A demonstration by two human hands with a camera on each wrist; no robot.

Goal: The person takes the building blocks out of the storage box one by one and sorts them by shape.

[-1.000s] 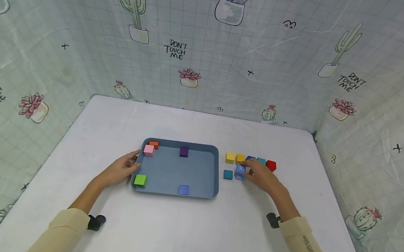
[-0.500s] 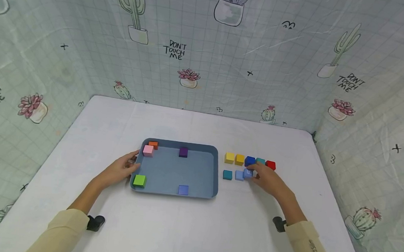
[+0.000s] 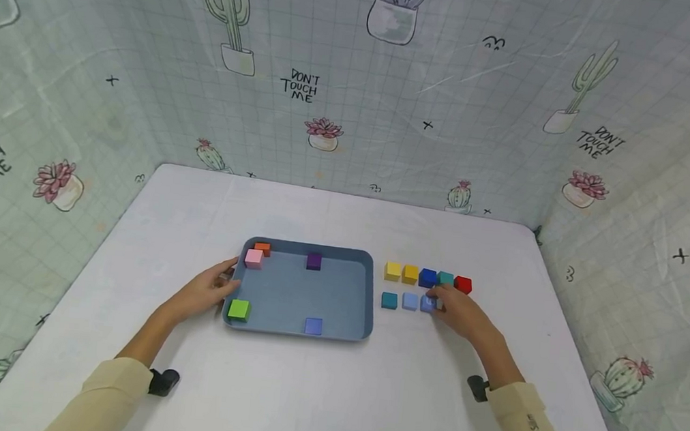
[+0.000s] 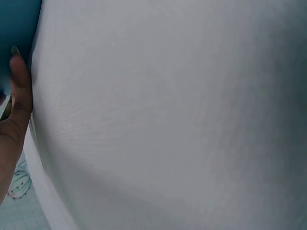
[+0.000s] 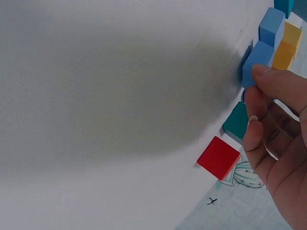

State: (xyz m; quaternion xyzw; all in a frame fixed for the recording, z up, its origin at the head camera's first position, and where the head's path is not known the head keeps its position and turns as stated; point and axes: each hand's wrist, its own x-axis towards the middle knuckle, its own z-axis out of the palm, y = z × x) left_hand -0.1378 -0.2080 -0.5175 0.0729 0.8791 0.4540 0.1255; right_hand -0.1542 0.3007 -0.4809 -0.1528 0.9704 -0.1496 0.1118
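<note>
My left hand [image 3: 205, 291] grips the left rim of a shallow blue-grey tray [image 3: 344, 297]. In the left wrist view its thumb lies against the tray wall [image 4: 21, 24]. My right hand [image 3: 460, 312] pinches a light blue block [image 3: 427, 304] between thumb and fingers, low at the table right of the tray. Beside that block, in the same short row, sit another light blue block [image 3: 409, 301] and a teal block [image 3: 389, 301]. In the right wrist view the pinched block [image 5: 255, 60] stands close against its light blue neighbour [image 5: 272, 26].
Behind runs a second row: two yellow blocks [image 3: 392, 271], a dark blue block [image 3: 428, 277], a turquoise block [image 3: 445, 279] and a red block [image 3: 463, 285]. Inside the tray lie orange [image 3: 262, 248], pink [image 3: 253, 258], purple [image 3: 313, 261], green [image 3: 239, 310] and periwinkle [image 3: 313, 326] blocks.
My right hand has carried the light blue block from above its light blue neighbour to the right and down, to the end of the front row. The left hand has stayed at the tray.
</note>
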